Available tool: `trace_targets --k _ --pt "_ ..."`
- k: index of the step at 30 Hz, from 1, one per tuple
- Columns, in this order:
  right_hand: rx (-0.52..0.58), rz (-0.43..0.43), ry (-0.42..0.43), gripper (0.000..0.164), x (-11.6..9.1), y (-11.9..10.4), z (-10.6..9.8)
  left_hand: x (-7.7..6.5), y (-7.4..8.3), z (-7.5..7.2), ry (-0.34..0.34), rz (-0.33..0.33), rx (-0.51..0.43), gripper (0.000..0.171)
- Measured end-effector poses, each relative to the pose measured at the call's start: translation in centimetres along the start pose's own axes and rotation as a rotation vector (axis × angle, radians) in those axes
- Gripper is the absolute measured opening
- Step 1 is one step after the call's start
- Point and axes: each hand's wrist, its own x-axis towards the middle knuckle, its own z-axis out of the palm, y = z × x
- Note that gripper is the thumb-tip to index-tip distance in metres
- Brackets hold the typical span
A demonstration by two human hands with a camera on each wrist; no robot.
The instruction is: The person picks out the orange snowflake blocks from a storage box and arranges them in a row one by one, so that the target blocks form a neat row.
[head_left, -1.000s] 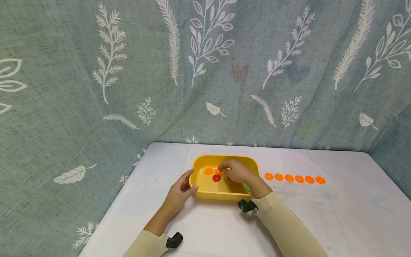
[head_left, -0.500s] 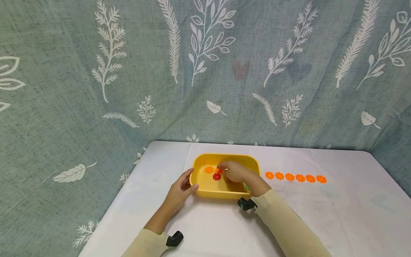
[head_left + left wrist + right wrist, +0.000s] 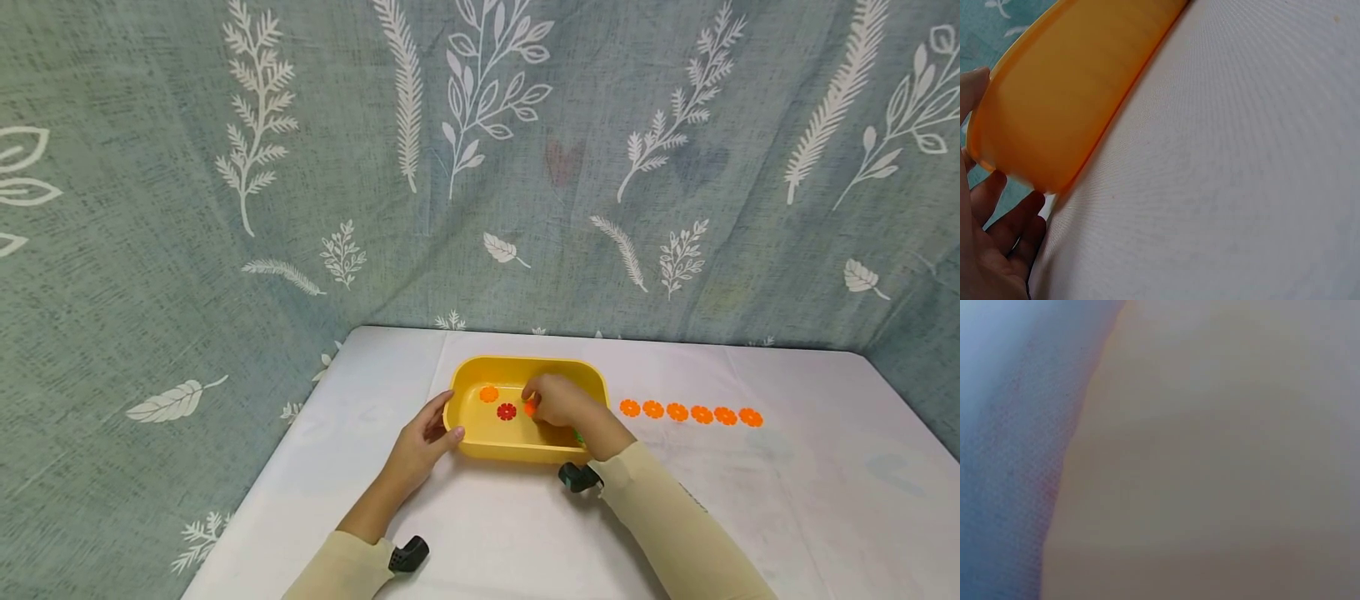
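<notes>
A yellow plastic tray (image 3: 487, 451) rests on the white-covered table. My left hand (image 3: 417, 450) holds its left end, thumb at the near corner; in the left wrist view, fingers (image 3: 1016, 222) reach around the end of the tray (image 3: 1066, 94). Inside the tray, my right hand (image 3: 558, 402) pinches an orange flower-shaped disc (image 3: 530, 407) between thumb and fingers. To its left lie a red flower-shaped disc (image 3: 506, 412) and another orange one. Part of a green disc (image 3: 579, 436) shows beneath my right wrist. The right wrist view is blurred and shows no hand.
On the table (image 3: 810, 467), right of the tray, several orange flower-shaped discs (image 3: 677, 412) lie in a straight row. A green leaf-patterned cloth (image 3: 480, 267) hangs behind and to the left of the table.
My right hand has drawn the orange disc to the right, away from the other orange one and the red one. My left hand has kept its place on the tray.
</notes>
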Motion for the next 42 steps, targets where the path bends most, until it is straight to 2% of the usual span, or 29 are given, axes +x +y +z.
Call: trace_targets --k 5,10,15,19,22,29,34,42 --pt "-0.006 0.077 0.011 0.027 0.0 0.0 -0.1 -0.1 0.5 -0.2 -0.023 -0.011 0.007 0.066" --pt "0.020 0.103 0.014 0.028 -0.1 -0.1 -0.1 -0.2 0.8 -0.3 -0.024 -0.012 0.013 0.065" --pt "0.012 0.101 0.015 0.028 -0.3 -0.2 -0.3 -0.2 0.8 -0.4 -0.024 -0.003 0.013 0.065" --pt "-0.040 0.068 0.011 0.024 -0.3 -0.2 -0.4 -0.1 0.7 -0.5 -0.027 -0.001 0.017 0.065" --pt "-0.031 0.052 0.014 0.023 -0.4 -0.2 -0.4 -0.1 0.8 -0.5 -0.028 -0.006 0.018 0.066" --pt "0.078 0.029 0.037 0.022 -0.8 -0.2 -0.5 1.0 -3.4 0.1 0.021 0.002 0.029 0.063" --pt "0.143 0.003 0.054 0.022 -1.5 0.1 -0.9 1.0 -3.3 0.2 0.020 0.006 0.039 0.063" --pt "0.216 0.007 0.111 0.028 -2.6 0.9 -1.8 1.0 -3.5 0.2 0.025 0.012 0.037 0.064"
